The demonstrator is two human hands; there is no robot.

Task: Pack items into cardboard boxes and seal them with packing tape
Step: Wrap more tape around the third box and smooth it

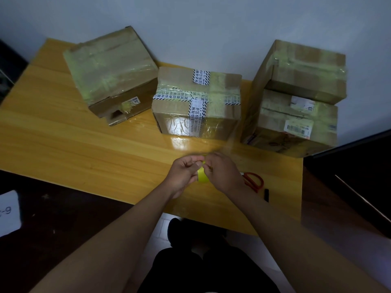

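Both hands meet over the front of the yellow wooden table (63, 134). My left hand (184, 175) grips a yellowish roll of packing tape (202, 176) from the left. My right hand (224, 172) pinches at the top of the roll, and a clear strip of tape (231, 142) seems to rise from there toward the back right. A taped cardboard box (196, 104) with printed white tape stands just beyond the hands. Another taped box (112, 75) lies at the back left. Two taped boxes are stacked at the right, a smaller one (304, 70) on a larger one (292, 123).
Red-handled scissors (254, 180) lie on the table just right of my right wrist, with a small black object (266, 194) beside them. A dark surface with a white label (8, 212) lies at the left. A wall stands close behind the boxes.
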